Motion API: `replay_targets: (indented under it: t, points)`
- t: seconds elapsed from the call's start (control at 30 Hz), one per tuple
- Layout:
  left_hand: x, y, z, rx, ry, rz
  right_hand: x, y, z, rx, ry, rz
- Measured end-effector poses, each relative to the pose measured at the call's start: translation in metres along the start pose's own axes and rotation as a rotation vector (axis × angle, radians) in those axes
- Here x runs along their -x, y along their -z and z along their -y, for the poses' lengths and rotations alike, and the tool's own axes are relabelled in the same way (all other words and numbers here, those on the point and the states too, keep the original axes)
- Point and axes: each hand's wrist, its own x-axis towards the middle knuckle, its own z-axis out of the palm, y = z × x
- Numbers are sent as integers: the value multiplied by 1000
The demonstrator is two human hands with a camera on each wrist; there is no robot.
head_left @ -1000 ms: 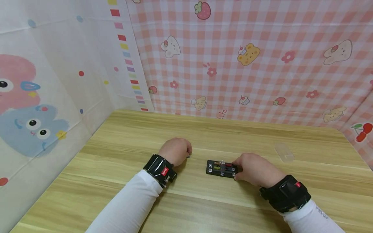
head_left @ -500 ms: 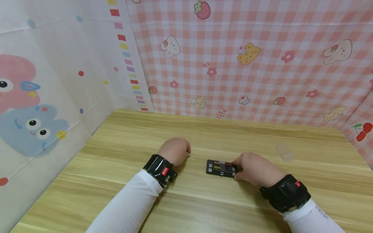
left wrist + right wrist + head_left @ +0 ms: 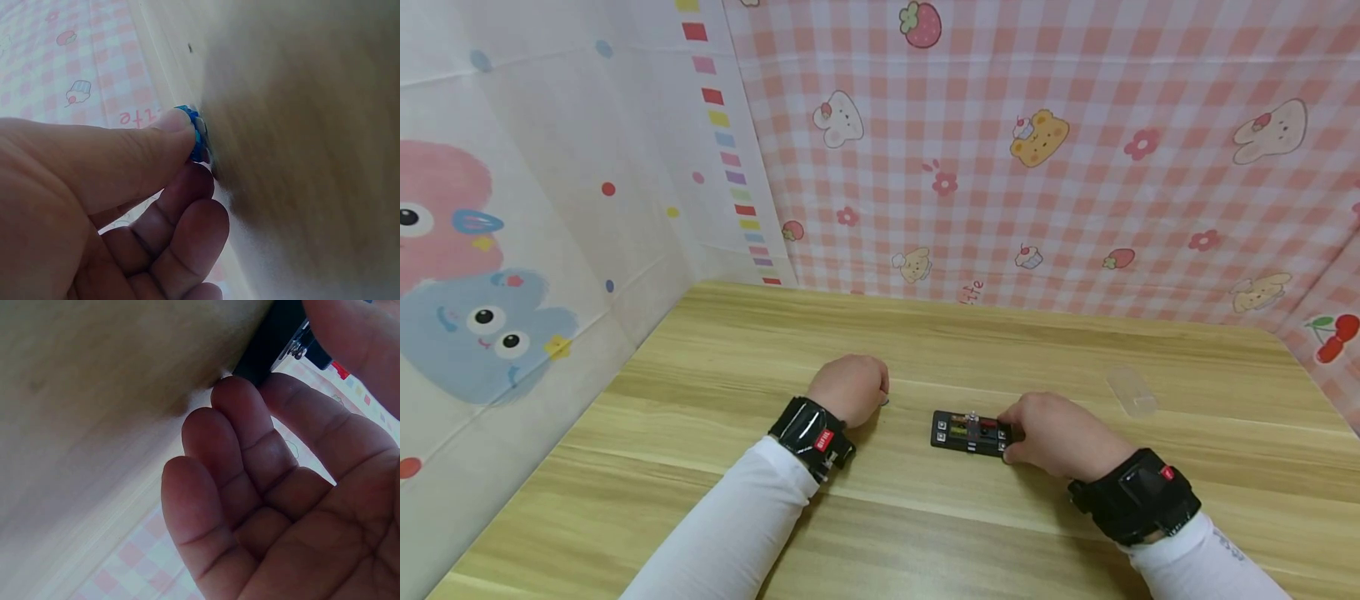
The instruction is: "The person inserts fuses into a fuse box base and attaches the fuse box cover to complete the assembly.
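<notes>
Pinching, left fingers [image 3: 191,185] nearly together on a small blue piece [image 3: 198,135] close to the tabletop [image 3: 887,533] | right fingers [image 3: 306,403] gripping, parted by its thickness, the right end of a black box [image 3: 967,434] on the tabletop | clear plastic cover [image 3: 1131,392] lying farther back, right.

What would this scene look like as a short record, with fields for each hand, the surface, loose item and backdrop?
Left hand: pinches a small blue ridged piece, material unclear
Right hand: grips the right end of a black rectangular board with silvery fittings
Surface: light wood-grain tabletop
Loose item: thin transparent plastic-looking strip, beyond the right hand
Backdrop: pink-and-white checked cloth
</notes>
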Motion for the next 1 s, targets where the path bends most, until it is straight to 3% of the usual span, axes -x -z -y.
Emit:
replay_targets:
  t: [1.0]
  points:
    - [2,1,0,55,-37,-8,0,0,-1,-10,-10,2]
